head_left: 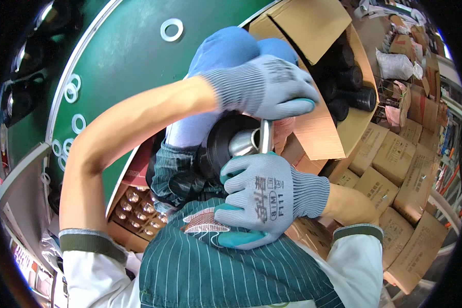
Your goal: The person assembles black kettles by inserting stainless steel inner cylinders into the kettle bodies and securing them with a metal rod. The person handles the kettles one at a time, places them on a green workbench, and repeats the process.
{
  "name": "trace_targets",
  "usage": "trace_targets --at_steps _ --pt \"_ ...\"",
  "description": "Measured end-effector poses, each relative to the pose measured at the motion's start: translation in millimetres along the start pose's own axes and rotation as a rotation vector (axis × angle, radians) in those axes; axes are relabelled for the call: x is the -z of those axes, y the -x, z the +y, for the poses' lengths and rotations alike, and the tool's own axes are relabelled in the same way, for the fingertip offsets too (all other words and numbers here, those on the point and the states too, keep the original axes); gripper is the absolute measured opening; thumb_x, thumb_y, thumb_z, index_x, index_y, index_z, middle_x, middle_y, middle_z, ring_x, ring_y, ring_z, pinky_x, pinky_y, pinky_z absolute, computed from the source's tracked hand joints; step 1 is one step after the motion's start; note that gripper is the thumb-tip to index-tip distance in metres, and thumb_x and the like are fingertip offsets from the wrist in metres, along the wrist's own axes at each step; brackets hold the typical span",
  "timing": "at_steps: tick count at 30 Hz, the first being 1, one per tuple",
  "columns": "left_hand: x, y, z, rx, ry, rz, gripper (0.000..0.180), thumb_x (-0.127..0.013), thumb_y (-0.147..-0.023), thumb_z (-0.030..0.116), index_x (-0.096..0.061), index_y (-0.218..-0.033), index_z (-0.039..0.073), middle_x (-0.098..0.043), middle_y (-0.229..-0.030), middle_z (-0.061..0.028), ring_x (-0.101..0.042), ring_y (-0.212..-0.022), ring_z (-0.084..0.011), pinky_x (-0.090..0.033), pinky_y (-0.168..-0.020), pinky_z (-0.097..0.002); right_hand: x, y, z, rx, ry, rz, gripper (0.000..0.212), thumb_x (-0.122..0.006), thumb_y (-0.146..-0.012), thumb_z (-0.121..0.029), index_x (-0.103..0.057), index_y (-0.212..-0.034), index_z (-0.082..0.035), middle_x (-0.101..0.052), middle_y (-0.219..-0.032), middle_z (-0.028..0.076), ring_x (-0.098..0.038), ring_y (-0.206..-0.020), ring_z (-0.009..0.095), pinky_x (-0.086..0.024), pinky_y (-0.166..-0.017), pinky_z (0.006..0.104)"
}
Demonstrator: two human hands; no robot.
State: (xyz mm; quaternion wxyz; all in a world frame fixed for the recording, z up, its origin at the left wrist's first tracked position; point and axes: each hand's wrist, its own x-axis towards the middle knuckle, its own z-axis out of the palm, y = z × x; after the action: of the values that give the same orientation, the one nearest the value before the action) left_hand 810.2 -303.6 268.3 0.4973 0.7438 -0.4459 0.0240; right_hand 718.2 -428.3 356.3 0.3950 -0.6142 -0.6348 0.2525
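Metal bar [266, 136] stands between your two gloved hands, its upper end under the curled thumb and fingers of your left hand [277, 87], which appear closed around it. Its lower end disappears beneath your right hand [262, 200]; those fingers are bent and close together, but the palm is hidden, so you cannot be seen to grip the bar or the black piece. Just left of the bar, beyond your right fingertips, a silver mouth [243, 143] sits within the black round piece [215, 146]; whether bar and mouth join cannot be told. Having a hand at either end probably steadies the bar, while your lap likely backs the piece from below.

An open carton [321, 136] lies right of your left fingers, with black cylinders [362, 98] inside, presumably so that they are within reach. White rings [171, 30] lie loose on the green table [133, 61], beyond and left of your left fingers.

As for writing, your right glove carries bold dark characters with a ringed code; the left glove's print is smeared by blur. Stacked cartons [377, 190], right of your right fingers, bear dark printed lines, mostly too small to read.
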Motion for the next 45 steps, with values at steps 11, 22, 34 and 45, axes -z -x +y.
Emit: trace_targets --at_steps 11,22,34,45 --pt "69.6 -32.0 136.5 1.162 -0.256 -0.771 0.045 -0.062 -0.102 0.042 -0.072 -0.103 -0.001 -0.071 -0.08 -0.0144 -0.066 -0.068 -0.0248 -0.054 -0.065 -0.0406 -35.3 53.9 9.9 0.051 -0.374 1.109 0.068 -0.047 -0.093 -0.057 -0.045 -0.137 -0.005 -0.059 -0.123 0.017 -0.057 -0.117 0.031 -0.042 -0.104 0.0462" --pt "20.0 15.1 129.1 1.522 -0.122 -0.41 0.073 -0.071 -0.092 0.054 -0.051 -0.126 -0.007 -0.073 -0.103 -0.022 -0.073 -0.087 -0.0291 -0.059 -0.075 -0.0398 -136.7 48.6 54.4 -0.36 -0.601 1.164 0.07 -0.03 -0.109 -0.049 -0.023 -0.16 -0.002 -0.038 -0.159 0.019 -0.042 -0.145 0.031 -0.032 -0.122 0.042" --pt "-4.0 4.1 153.0 1.634 -0.481 -0.274 0.079 -0.079 -0.085 0.055 -0.051 -0.123 -0.008 -0.071 -0.1 -0.0223 -0.073 -0.093 -0.0308 -0.058 -0.08 -0.0416 -27.2 2.7 142.6 -0.453 -1.595 0.768 0.035 -0.08 -0.091 -0.04 -0.073 -0.095 -0.006 -0.072 -0.092 0.006 -0.071 -0.079 0.016 -0.06 -0.069 0.0289" --pt "10.0 17.0 162.5 1.095 -0.471 -0.494 0.065 -0.077 -0.088 0.044 -0.048 -0.125 -0.001 -0.065 -0.101 -0.0265 -0.067 -0.093 -0.0455 -0.055 -0.081 -0.0488 -47.4 37.4 86.8 -0.316 -1.075 1.334 0.033 -0.063 -0.105 -0.028 -0.072 -0.107 0.004 -0.075 -0.097 0.013 -0.073 -0.081 0.018 -0.058 -0.079 0.0303"
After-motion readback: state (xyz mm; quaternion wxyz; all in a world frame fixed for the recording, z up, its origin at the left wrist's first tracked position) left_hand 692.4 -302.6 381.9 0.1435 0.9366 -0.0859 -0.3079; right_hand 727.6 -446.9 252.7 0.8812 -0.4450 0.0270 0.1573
